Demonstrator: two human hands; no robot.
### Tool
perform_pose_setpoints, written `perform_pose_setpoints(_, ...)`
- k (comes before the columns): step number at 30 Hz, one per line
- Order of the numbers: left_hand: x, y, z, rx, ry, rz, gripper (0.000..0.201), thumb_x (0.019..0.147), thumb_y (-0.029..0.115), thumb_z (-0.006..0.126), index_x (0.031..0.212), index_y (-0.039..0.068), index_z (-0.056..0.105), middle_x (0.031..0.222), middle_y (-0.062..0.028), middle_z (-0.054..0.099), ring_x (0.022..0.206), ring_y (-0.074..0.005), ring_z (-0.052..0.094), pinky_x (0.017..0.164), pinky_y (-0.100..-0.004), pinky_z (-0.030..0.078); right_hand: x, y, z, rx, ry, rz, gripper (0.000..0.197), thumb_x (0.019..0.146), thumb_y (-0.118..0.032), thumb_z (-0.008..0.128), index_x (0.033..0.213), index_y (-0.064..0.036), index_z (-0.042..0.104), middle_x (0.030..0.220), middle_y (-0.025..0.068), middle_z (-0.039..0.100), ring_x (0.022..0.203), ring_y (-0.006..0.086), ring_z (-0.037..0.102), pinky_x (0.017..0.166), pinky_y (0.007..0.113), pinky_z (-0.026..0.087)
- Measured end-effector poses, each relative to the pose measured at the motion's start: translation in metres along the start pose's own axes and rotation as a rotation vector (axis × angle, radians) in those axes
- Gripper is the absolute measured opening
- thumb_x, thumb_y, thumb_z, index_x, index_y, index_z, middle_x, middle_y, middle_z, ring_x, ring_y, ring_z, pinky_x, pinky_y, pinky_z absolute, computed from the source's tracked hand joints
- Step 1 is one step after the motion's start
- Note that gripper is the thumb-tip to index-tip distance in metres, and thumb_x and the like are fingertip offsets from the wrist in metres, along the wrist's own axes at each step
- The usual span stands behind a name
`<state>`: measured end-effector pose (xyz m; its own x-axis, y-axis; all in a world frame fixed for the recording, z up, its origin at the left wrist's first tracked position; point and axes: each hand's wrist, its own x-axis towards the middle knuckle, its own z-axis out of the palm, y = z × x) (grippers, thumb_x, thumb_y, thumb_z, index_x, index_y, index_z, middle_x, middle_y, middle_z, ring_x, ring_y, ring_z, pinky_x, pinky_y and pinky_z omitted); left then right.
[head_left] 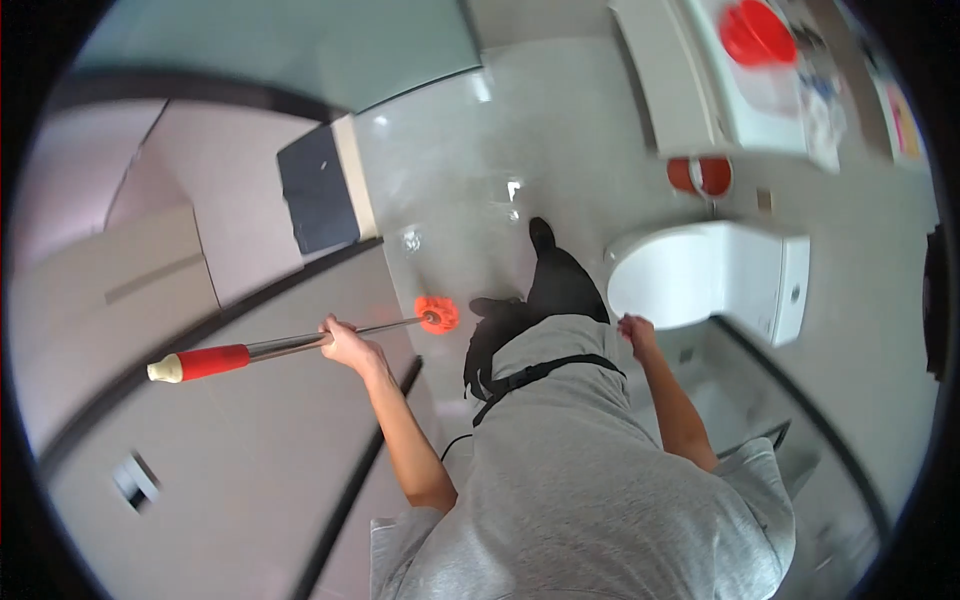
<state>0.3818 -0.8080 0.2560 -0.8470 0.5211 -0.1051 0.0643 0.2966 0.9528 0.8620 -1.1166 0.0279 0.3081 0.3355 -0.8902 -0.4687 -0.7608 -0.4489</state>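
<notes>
My left hand (346, 346) is closed around the metal pole of a mop (290, 346), held out to my left. The pole's red grip with a cream end cap points away to the left. At its other end, the fluffy orange-red mop head (446, 314) is over the grey floor, close to my feet; whether it touches is hard to tell. My right hand (637, 334) hangs by my right side with loosely curled fingers and nothing visible in it. Nearest to it is the white toilet (660, 280).
Ahead on the right, a red basin (757, 33) sits on the washstand (680, 75), with a red-brown bucket (712, 176) below. A dark mat (318, 190) lies to the left. Dark-framed panels (345, 500) flank me, and wet-looking spots shine on the tiled floor (450, 150).
</notes>
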Motion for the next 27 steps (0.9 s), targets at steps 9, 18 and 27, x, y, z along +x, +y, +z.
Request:
perform_pose_setpoints(9,-0.175,0.061,0.253,0.090,-0.565,0.055,0.024,0.091,0.010,0.056,0.070,0.011,0.044,0.057,0.0021,0.035,0.055,-0.0097,0.035,0.055,-0.0280,0.030,-0.017,-0.054,-0.055,0.384,0.189,-0.059,0.023,0.096,-0.027,0.061,0.098,-0.0046,0.065,0.090,0.0056,0.071,0.076,0.0128,0.065,0.068,0.026,0.049)
perform_pose_setpoints(18,-0.245,0.152,0.397,-0.124,-0.932,0.147,0.016,0.089,0.009,0.056,0.075,0.007,0.048,0.059,0.0008,0.038,0.056,-0.0103,0.037,0.058,-0.0283,0.033,-0.056,0.013,-0.004,0.592,0.373,0.050,0.025,0.094,-0.027,0.061,0.099,-0.0035,0.065,0.090,0.0067,0.070,0.077,0.0147,0.066,0.069,0.028,0.049)
perform_pose_setpoints(27,-0.172,0.173,0.393,-0.393,-1.036,0.085,0.016,0.090,0.010,0.054,0.075,0.005,0.052,0.061,0.0009,0.040,0.061,-0.0098,0.039,0.060,-0.0272,0.034,-0.082,-0.006,0.069,0.641,0.389,-0.006,0.021,0.094,-0.025,0.060,0.097,-0.0050,0.065,0.091,0.0065,0.071,0.077,0.0152,0.066,0.067,0.028,0.049)
